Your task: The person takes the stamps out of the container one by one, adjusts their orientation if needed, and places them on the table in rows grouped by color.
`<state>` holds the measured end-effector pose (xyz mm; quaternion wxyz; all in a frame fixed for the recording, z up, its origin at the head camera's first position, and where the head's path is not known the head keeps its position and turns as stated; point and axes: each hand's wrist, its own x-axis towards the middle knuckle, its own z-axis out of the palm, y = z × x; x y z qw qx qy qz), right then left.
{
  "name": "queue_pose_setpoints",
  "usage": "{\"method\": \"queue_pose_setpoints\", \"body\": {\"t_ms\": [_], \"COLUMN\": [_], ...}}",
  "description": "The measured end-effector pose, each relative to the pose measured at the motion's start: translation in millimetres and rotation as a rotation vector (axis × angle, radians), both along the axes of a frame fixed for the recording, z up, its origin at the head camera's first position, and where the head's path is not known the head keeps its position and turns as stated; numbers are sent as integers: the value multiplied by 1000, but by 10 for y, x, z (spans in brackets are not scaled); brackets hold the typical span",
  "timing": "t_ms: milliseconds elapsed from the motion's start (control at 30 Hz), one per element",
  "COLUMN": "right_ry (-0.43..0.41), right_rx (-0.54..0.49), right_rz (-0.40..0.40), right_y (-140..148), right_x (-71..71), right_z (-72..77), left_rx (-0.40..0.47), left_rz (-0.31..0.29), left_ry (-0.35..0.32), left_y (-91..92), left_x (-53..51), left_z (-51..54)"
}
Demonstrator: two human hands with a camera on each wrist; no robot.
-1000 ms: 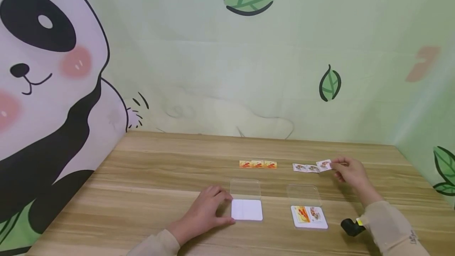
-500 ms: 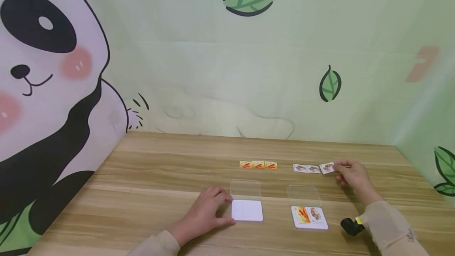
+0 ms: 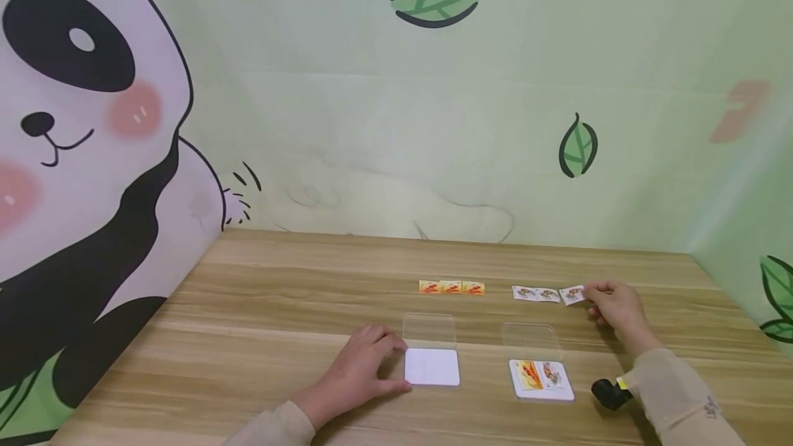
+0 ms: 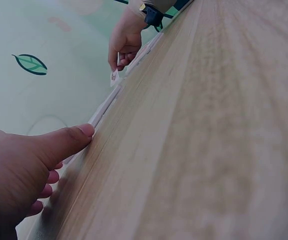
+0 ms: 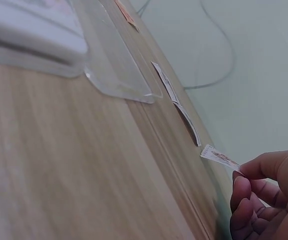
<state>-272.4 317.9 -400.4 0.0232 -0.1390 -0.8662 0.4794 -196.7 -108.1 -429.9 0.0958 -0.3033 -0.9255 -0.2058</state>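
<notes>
1. A panda-printed backdrop [image 3: 347, 88] is met by the far edge of the wood-grained table [image 3: 217, 336].
2. Grain is exposed between the table's left edge and the left hand [image 3: 359, 363].
3. A rounded, clear-lidded case [image 3: 442, 368] is gripped by two corners in that hand.
4. A thin illustrated card [image 3: 572, 294] is pinched by the right hand [image 3: 619, 305] beside two more cards [image 3: 526, 293].

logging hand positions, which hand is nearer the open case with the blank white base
Left. The left hand touches the left end of the case; the right hand is farther back and right of it, pinching a picture card.
</notes>
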Motion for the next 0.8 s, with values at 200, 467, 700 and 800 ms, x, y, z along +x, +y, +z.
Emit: {"method": "queue_pose_setpoints", "body": {"t_ms": [200,467,700,800], "right_ry": [-5,-4,-3,-2], "right_rx": [-1,15,58,73], "right_rz": [-4,-26,-36,-38], "right_y": [-8,-23,-19,-23], "right_x": [-7,-16,-37,-38], "right_z": [-3,-21,-39,-43], "left_rx": [-2,-9,-10,-11], "left_rz": [-2,3,6,7], "left_ry": [-9,-12,-5,-4], "left_y": [3,5,7,7], "left_x": [0,3,-1,-3], "left_z": [10,9,3,0]}}
